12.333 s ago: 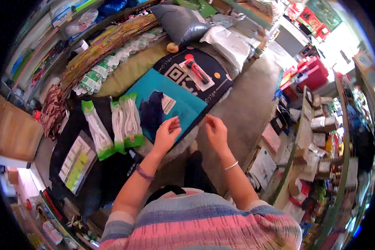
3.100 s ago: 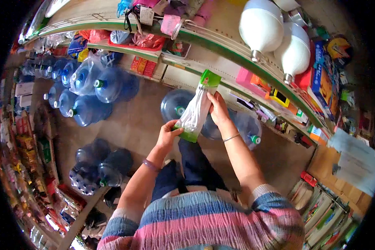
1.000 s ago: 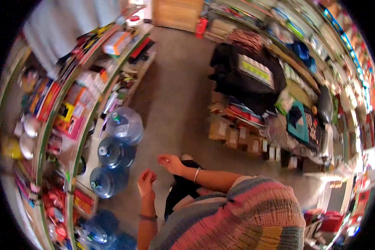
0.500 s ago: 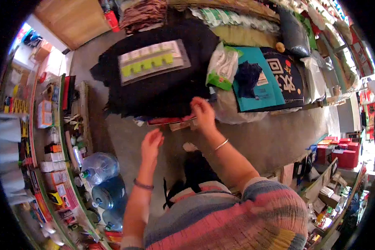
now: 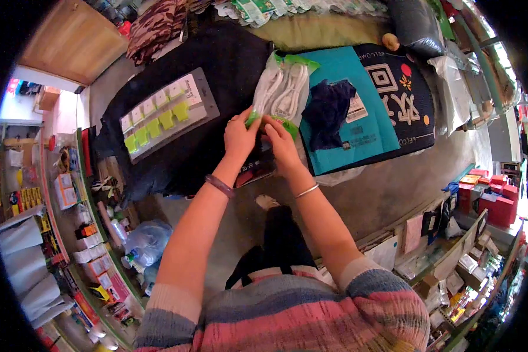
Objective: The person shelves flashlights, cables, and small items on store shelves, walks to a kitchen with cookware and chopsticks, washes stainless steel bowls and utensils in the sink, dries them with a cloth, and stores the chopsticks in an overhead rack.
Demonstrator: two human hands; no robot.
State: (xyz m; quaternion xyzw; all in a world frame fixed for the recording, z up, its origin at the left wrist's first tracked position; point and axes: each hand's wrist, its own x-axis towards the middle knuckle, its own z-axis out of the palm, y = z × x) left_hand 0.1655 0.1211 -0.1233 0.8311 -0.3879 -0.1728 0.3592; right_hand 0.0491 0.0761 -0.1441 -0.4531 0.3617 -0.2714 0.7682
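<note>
A clear plastic packet (image 5: pixel 284 88) with green ends and a coiled white cord inside lies at the edge of the black cloth. The fingers of my left hand (image 5: pixel 239 139) are closed on its lower left corner. My right hand (image 5: pixel 283 145) has its thumb and fingers together on the green bottom edge, close beside the left. Left of the hands, a clear blister pack (image 5: pixel 167 114) of several white and lime-green pieces rests on the black cloth (image 5: pixel 217 64). To the right, a crumpled dark navy cloth (image 5: pixel 328 111) lies on a teal package (image 5: pixel 369 138).
A black welcome mat (image 5: pixel 413 108) with printed characters lies beyond the teal package. Stocked shelves (image 5: pixel 70 234) stand on the left, with a large clear water bottle (image 5: pixel 146 242) on the floor. Boxes fill the shelf (image 5: pixel 469 264) at the lower right.
Both hands have moved forward from the near edge of the black cloth to the corded packet and closed on its lower end. The view has shifted and come closer.
</note>
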